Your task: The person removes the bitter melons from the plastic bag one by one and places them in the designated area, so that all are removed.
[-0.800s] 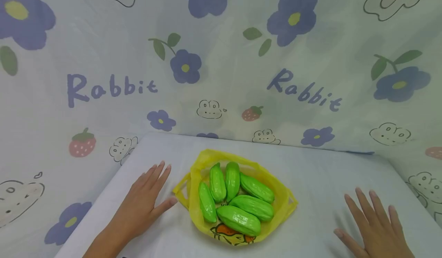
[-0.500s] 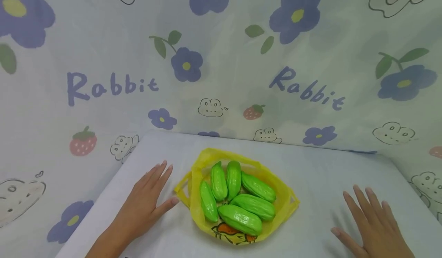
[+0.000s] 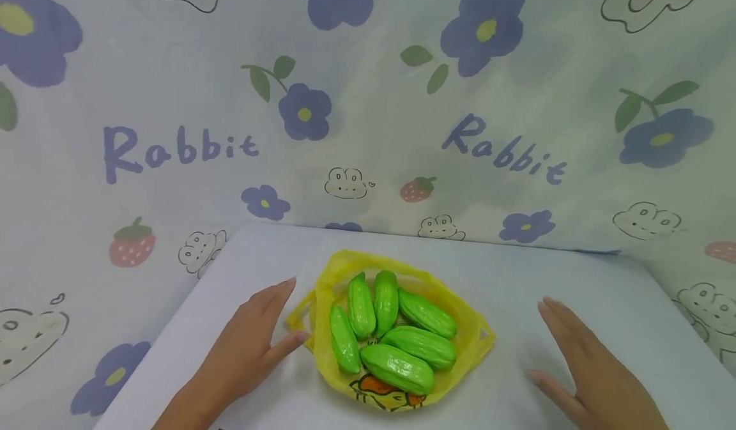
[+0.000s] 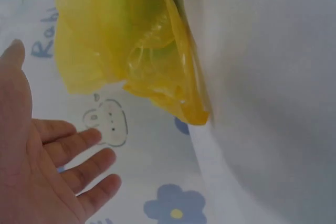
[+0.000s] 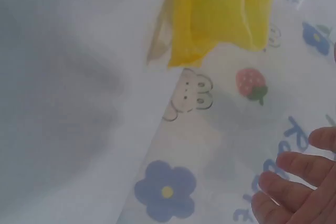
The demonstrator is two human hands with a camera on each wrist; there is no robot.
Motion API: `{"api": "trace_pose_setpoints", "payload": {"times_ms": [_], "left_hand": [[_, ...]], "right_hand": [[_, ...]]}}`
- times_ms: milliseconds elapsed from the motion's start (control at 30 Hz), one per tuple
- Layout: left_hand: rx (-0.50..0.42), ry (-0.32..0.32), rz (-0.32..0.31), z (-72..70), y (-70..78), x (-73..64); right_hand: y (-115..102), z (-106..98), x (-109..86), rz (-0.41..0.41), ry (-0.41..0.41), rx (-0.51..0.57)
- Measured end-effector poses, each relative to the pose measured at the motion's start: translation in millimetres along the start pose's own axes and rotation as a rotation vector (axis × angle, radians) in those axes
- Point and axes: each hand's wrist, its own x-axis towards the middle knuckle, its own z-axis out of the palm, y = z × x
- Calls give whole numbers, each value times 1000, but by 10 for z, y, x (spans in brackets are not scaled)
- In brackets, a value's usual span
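A yellow plastic bag (image 3: 473, 335) sits with its mouth spread wide, a cartoon print on its near inner side. Inside lie several glossy, lightly ridged green gourd-like pieces (image 3: 422, 347), their exact kind unclear. My left hand (image 3: 244, 347) is just left of the bag, fingers extended, thumb close to its left handle; contact cannot be told. Off to the right, my right hand (image 3: 598, 369) is held apart from the bag, fingers straight and holding nothing. The left wrist view shows the left palm (image 4: 58, 166) bare; in the right wrist view the right fingers (image 5: 304, 166) are slightly bent.
A white-covered table (image 3: 517, 283) carries the bag. Behind and at both sides hangs a pale curtain (image 3: 379, 136) printed with flowers, rabbits and strawberries. It meets the table's far edge.
Both hands have moved inward toward the bag and turned more edge-on, with fingers closer together. The bag and the green pieces in it have stayed in place.
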Motion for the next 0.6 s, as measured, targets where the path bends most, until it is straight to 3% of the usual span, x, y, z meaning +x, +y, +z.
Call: {"api": "trace_pose_setpoints", "payload": {"times_ms": [100,200,300,433,600], "left_hand": [[2,-2,5,12,49,53],[4,-1,-10,19,136,110],[-37,-20,-83,11,252,148],[-149,-69,-201,11,387,152],[-183,-66,-240,20,472,131]], "right_hand": [[-92,-26,66,11,-6,6],[-181,-32,140,-28,40,23],[-275,-25,217,-94,80,54],[-425,2,298,-136,51,151],[-562,52,384,-191,4,242]]}}
